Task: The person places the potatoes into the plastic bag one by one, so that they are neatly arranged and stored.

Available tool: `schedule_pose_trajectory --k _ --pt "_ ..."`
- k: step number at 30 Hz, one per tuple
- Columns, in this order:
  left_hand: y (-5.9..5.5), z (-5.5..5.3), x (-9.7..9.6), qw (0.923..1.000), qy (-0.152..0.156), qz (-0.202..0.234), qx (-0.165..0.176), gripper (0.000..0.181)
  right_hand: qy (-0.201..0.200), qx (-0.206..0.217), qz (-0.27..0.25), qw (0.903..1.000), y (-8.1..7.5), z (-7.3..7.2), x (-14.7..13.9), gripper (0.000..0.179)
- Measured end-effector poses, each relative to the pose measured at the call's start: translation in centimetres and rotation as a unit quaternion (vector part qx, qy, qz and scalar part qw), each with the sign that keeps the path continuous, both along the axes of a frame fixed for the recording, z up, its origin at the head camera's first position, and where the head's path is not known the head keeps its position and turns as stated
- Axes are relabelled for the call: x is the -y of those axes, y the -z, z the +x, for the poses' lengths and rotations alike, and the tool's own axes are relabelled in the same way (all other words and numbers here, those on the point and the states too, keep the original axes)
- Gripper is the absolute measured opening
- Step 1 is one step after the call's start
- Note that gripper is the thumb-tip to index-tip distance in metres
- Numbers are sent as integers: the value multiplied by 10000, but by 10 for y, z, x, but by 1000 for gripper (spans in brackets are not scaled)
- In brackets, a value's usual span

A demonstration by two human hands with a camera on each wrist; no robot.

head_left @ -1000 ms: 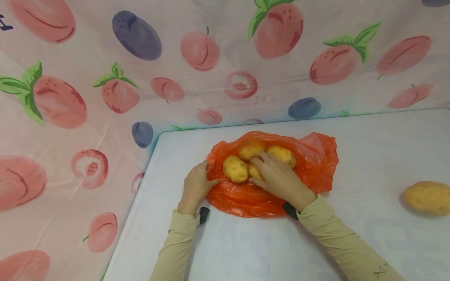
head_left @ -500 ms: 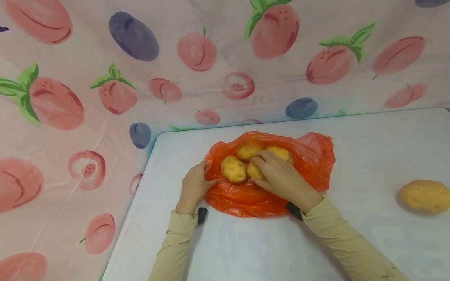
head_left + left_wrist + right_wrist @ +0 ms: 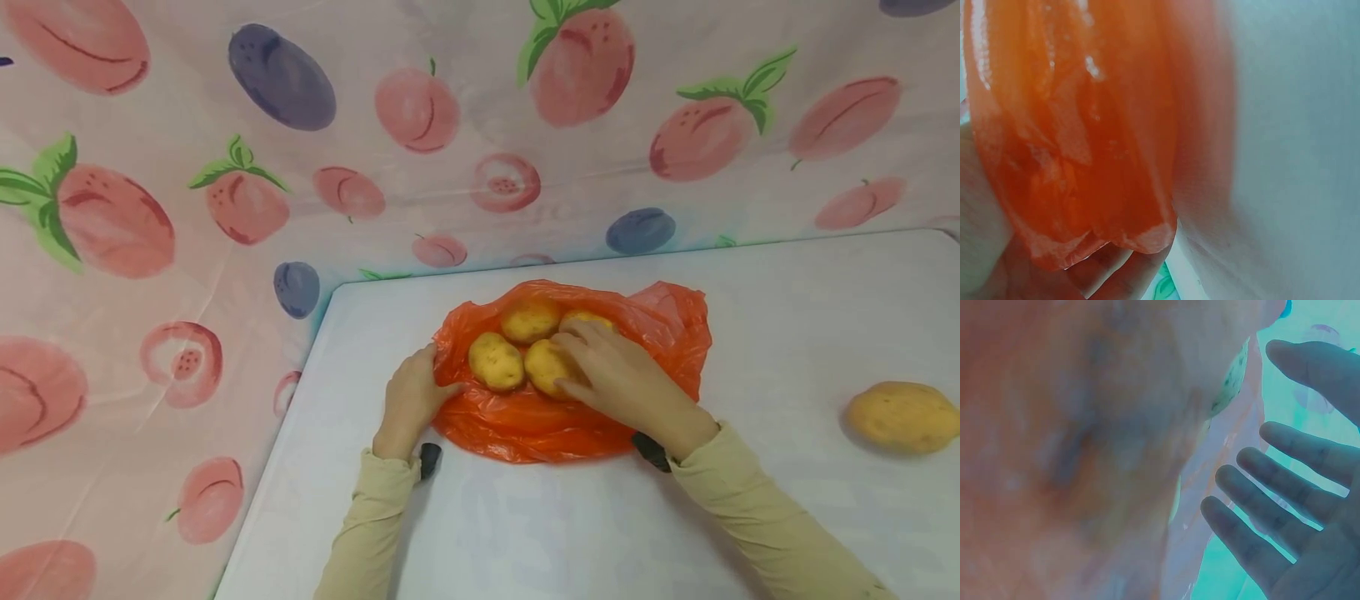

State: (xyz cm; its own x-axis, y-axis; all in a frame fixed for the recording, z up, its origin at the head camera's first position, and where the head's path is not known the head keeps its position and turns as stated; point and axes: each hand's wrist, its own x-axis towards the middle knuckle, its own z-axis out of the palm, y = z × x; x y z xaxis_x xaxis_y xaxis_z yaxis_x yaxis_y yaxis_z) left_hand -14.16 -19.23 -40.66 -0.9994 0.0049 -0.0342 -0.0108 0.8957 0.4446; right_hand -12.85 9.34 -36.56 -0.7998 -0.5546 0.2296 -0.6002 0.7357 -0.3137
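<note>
An orange plastic bag (image 3: 525,425) lies spread on the table with several potatoes on it. My left hand (image 3: 411,400) holds the bag's left edge; the left wrist view shows fingers (image 3: 1113,272) under the crinkled bag (image 3: 1085,125). My right hand (image 3: 618,375) is over the bag's right part, beside the front potato (image 3: 546,367). In the right wrist view its fingers (image 3: 1260,537) are straight and spread, with nothing between them. Another potato (image 3: 497,362) sits at the left, one (image 3: 530,320) at the back, and one (image 3: 588,318) is partly hidden by the right hand.
A lone potato (image 3: 903,417) lies on the white table (image 3: 525,533) at the far right. A fruit-print cloth (image 3: 450,200) hangs behind and to the left of the table. The table's left edge runs close to the left arm.
My right hand has drawn back a little to the right, off the front potato, which shows more now. The left hand stays at the bag's edge. The head view has shifted slightly.
</note>
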Motion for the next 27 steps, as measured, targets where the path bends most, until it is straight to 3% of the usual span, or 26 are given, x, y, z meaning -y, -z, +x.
schedule_pose_trajectory --k 11,27 --pt "-1 0 0 10000 -19 -33 4 72 -4 -359 -49 9993 -2 3 -18 49" --pt "0 1 0 10000 1 4 -44 71 178 -542 153 9983 -8 5 -51 52"
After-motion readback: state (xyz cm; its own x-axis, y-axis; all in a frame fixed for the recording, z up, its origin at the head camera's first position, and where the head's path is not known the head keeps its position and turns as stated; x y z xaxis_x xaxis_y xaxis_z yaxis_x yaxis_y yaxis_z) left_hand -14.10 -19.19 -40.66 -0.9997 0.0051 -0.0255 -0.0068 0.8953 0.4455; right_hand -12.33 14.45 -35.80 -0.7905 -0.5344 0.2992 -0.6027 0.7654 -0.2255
